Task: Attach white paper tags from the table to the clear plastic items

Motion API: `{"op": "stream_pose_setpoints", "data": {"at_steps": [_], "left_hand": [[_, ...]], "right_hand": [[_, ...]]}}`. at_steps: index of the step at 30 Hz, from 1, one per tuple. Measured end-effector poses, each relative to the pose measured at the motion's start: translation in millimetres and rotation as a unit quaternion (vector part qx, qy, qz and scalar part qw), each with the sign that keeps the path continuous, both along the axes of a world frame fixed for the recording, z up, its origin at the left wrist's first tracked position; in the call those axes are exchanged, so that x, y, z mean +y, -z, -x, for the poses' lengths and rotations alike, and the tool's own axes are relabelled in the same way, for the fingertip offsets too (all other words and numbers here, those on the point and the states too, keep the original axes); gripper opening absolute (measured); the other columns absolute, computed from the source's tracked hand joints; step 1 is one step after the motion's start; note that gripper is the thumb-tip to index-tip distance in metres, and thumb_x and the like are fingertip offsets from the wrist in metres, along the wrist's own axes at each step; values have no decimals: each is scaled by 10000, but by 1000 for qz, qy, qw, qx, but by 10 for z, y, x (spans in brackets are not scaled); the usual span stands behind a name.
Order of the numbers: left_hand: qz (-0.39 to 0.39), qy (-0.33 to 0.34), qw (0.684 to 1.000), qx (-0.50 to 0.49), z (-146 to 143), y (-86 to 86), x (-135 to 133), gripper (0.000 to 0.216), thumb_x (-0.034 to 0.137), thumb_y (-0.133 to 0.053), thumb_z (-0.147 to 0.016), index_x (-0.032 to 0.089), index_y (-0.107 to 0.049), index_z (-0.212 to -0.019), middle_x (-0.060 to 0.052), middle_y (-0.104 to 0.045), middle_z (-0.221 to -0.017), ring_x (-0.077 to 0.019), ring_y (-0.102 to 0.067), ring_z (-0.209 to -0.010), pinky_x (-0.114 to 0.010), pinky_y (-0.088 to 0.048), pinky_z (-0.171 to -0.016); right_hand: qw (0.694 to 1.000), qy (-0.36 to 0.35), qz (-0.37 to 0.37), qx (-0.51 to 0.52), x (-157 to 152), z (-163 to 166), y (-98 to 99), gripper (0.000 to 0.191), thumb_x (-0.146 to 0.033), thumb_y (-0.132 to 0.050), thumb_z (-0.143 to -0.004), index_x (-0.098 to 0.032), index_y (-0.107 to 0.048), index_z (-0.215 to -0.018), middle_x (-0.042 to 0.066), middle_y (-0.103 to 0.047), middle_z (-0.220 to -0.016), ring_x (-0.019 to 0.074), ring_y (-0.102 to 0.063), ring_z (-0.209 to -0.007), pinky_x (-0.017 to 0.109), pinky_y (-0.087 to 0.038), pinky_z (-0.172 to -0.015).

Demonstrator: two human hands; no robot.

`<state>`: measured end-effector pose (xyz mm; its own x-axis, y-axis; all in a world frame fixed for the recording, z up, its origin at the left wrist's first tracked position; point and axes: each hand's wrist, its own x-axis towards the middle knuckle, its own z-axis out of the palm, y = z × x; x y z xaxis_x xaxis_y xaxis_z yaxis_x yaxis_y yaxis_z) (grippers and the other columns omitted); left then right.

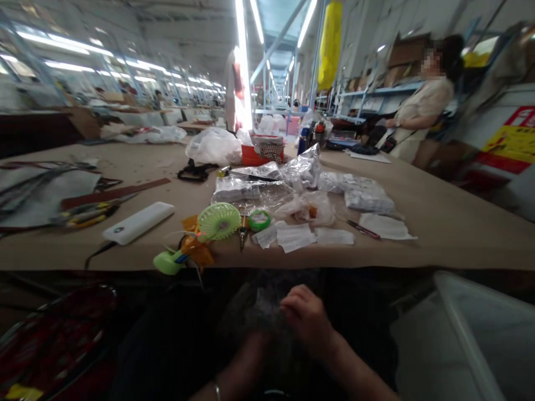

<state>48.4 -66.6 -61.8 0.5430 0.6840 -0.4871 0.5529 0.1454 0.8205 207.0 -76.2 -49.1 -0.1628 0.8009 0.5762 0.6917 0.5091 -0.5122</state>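
Note:
Below the table's front edge, over my dark lap, my right hand [307,317] has its fingers curled together; what they hold, if anything, is hidden. Just left of it is a dim, crumpled sheet or bag of clear plastic [261,303], which the fingers seem to border. My left hand [253,348] lies lower, at the near side of that plastic, smeared by motion, so its fingers cannot be read. Above the hands on the table edge are white paper slips [296,236], a green tape roll [259,220] and a light-green handheld fan [219,221].
On the brown table [451,223] lie clear plastic packs [368,195], a red pen [363,229], a white power bank [139,223] with a cable, and yellow-handled pliers [90,213]. A white bin [472,340] stands at right. A person [426,106] stands beyond the table.

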Motion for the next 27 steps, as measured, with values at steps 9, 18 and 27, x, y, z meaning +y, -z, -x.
{"op": "stream_pose_setpoints", "data": {"at_steps": [9,18,27], "left_hand": [[61,-169,972,-152,4,7,79,216,297,-609,-689,147,-610,-534,-4,-569,-543,-144,-503,-582,-243,-365,-592],[210,-227,931,-193,21,-151,154,330,436,-705,-633,114,-646,-673,-40,-633,-582,-126,-517,-509,-236,-363,-507],[298,-285,870,-270,-125,-434,348,252,326,-707,-687,130,-581,-783,-40,-654,-603,-132,-592,-531,-254,-458,-581]], "right_hand": [[959,153,-64,-231,546,-410,-599,336,-212,-520,-857,-155,-567,-1185,113,-619,-1121,258,-500,-1083,416,-424,-939],[949,178,-87,-246,719,-435,-404,173,-212,-545,-863,-187,-643,-1004,47,-681,-1037,212,-554,-978,360,-374,-899],[953,177,-87,-230,779,-446,-458,163,-208,-542,-861,-183,-653,-977,51,-689,-932,197,-563,-925,330,-391,-857]]}}
